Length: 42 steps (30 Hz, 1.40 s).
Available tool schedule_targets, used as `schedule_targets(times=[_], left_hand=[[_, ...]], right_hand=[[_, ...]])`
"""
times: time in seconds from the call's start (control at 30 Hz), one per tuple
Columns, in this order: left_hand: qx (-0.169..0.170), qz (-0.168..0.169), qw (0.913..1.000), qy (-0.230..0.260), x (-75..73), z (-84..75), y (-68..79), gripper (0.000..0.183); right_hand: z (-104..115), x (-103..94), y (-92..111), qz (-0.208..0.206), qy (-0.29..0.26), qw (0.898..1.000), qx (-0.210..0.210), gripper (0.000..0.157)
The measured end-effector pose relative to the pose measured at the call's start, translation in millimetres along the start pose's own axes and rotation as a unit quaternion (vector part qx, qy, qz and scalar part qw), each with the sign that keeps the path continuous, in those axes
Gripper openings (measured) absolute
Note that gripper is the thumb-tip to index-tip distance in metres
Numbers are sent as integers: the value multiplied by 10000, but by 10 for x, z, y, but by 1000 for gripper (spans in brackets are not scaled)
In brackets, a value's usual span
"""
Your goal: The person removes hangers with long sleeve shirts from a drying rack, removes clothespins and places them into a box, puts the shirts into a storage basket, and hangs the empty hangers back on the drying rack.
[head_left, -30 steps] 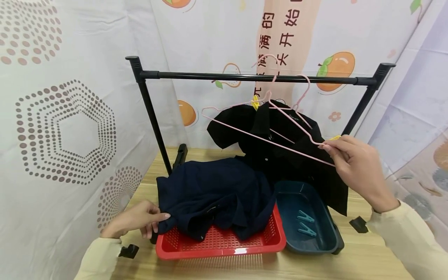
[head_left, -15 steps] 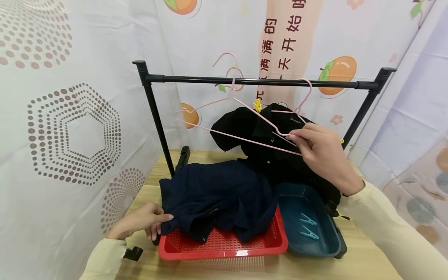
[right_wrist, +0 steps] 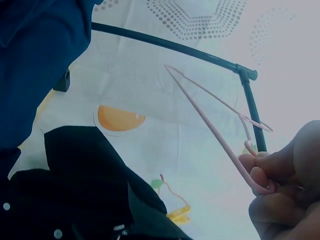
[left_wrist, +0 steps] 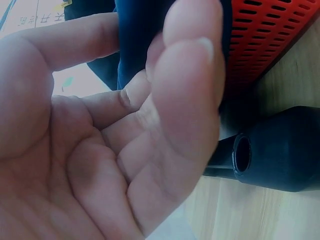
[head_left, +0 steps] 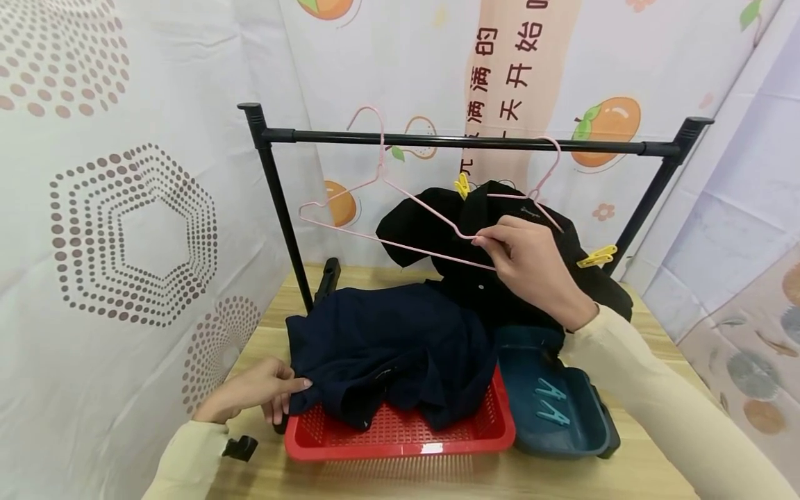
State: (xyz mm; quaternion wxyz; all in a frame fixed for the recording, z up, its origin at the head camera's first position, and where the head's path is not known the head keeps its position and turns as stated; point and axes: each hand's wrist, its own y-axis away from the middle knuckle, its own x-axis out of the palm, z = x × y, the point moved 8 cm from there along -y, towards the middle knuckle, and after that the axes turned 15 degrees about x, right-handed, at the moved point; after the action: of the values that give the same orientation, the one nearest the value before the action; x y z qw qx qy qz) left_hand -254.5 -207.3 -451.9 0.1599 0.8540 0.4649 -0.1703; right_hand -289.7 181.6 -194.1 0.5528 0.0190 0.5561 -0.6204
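Note:
My right hand [head_left: 531, 267] pinches one lower corner of a bare pink clothes hanger [head_left: 381, 156] between thumb and fingers. Its hook stands up at the black rack's bar [head_left: 462, 142]; whether hook and bar touch, I cannot tell. In the right wrist view the hanger [right_wrist: 215, 130] stretches away from the fingertips. My left hand [head_left: 262, 389] holds the near left edge of a navy collared shirt [head_left: 387, 319], thumb on top. That shirt lies crumpled over a red plastic basket [head_left: 400, 450]. The left wrist view shows curled fingers beside the navy cloth [left_wrist: 137, 40].
A black shirt [head_left: 425, 215] hangs at the right on another pink hanger [head_left: 550, 167], with yellow clips [head_left: 596, 255] on it. The teal tray [head_left: 531, 444] beside the basket holds teal clothespins [head_left: 551, 413]. A patterned curtain [head_left: 375, 62] hangs behind the rack.
My right hand has carried the pink hanger leftward along the bar, away from the black shirt. The left hand stays on the navy shirt's edge.

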Motion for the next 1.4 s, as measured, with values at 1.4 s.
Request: schedule_targets(times=[1.4], left_hand=[[84, -288, 9995, 17, -40, 52, 28, 42]], right_hand=[[-354, 784, 651, 1983, -204, 9786, 512, 11]])
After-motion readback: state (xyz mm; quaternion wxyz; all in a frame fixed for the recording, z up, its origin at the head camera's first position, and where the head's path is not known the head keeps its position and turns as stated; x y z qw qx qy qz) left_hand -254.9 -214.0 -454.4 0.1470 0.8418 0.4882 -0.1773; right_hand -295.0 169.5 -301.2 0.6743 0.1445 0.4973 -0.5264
